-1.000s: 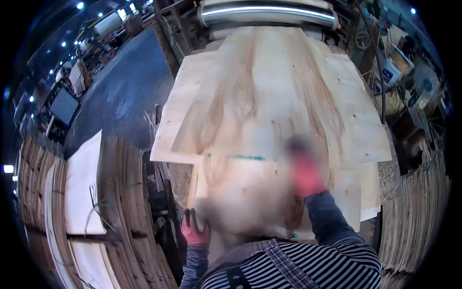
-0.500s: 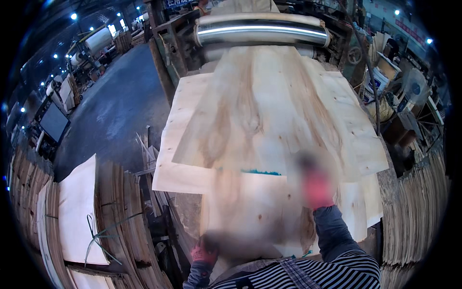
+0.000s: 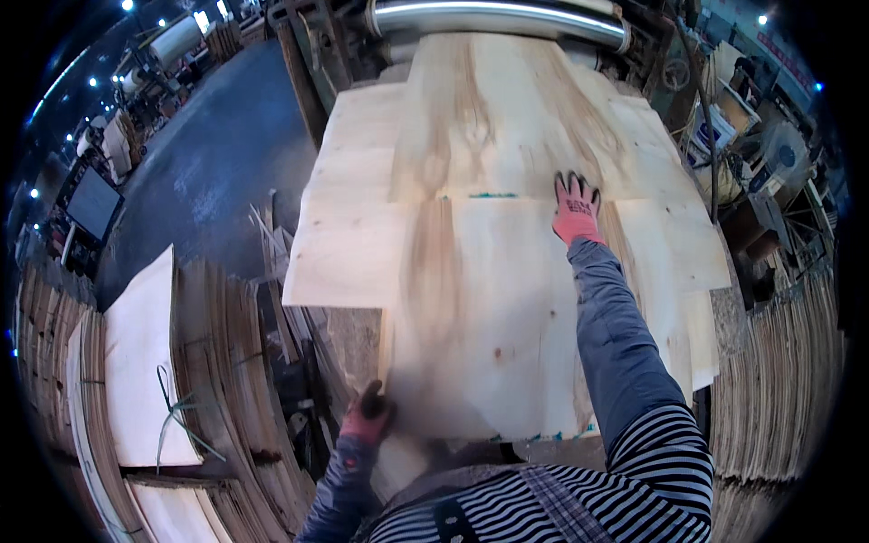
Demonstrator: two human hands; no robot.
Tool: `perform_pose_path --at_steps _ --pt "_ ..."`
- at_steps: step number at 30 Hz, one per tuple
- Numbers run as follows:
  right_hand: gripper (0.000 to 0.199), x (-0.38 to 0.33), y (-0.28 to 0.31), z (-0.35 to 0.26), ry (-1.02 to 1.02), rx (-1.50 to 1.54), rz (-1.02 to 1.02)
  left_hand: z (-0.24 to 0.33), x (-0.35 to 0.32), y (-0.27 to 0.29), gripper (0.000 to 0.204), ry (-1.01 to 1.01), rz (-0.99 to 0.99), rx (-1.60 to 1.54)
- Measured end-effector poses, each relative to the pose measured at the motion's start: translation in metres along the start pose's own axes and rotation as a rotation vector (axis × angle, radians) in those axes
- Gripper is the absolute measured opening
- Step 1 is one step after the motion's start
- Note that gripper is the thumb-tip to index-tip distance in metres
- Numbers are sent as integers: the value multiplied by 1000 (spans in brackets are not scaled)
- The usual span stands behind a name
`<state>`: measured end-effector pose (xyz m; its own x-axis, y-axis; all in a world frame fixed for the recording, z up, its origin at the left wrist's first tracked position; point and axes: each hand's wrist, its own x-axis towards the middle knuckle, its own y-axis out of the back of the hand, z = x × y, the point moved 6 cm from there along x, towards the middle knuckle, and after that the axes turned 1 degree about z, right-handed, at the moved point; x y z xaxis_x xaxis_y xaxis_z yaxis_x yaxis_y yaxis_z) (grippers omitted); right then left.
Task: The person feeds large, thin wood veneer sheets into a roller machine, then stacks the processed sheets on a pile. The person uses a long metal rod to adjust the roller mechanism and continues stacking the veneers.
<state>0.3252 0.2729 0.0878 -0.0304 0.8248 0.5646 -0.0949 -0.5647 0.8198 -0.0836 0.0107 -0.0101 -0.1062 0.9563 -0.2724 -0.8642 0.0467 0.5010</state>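
Observation:
Pale wood veneer sheets lie overlapped in front of me. The far veneer sheet [image 3: 516, 118], streaked brown, reaches toward a shiny metal roller. Its near edge, marked with teal, meets the near veneer sheet [image 3: 480, 290]. At that seam my right hand [image 3: 577, 210], in a pink glove with black fingertips, rests with fingers spread, holding nothing. My left hand [image 3: 367, 416], gloved alike, is at the left edge of the near sheet, close to its corner. Blur hides whether its fingers grip the sheet. Wider pale sheets [image 3: 339, 249] lie underneath.
The metal roller [image 3: 498, 16] spans the far end in a machine frame. Tied veneer stacks [image 3: 145, 380] stand at left, and another stack [image 3: 769, 389] at right. A dark walkway [image 3: 217, 154] runs along the left. Buckets and a fan [image 3: 783, 154] crowd the far right.
The far veneer sheet has slid away toward the roller. My right hand has moved forward to the seam and come out of blur. My left hand stays near the sheet's left edge.

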Motion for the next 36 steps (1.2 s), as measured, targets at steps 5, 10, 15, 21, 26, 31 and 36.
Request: perform_pose_path --at_steps 5,10,15,21,26,31,36 --pt "54 -74 58 -49 108 375 -145 28 2 6 49 -1 -81 -159" --pt "61 -213 106 -52 119 465 -401 56 -12 8 51 -295 77 287" --pt "75 -313 139 -57 28 423 -605 57 -12 6 47 -617 198 226" --pt "84 -310 152 -68 95 353 -500 75 -21 -12 32 -189 -354 -1102" --pt "78 -290 179 -48 46 471 -341 94 -44 -10 48 -1020 -19 22" --pt "63 -277 211 -19 -44 480 -254 78 -28 -23 48 -320 -420 -1045" --pt "47 -270 234 27 -263 710 9 43 -18 -37 44 56 -469 -1084"
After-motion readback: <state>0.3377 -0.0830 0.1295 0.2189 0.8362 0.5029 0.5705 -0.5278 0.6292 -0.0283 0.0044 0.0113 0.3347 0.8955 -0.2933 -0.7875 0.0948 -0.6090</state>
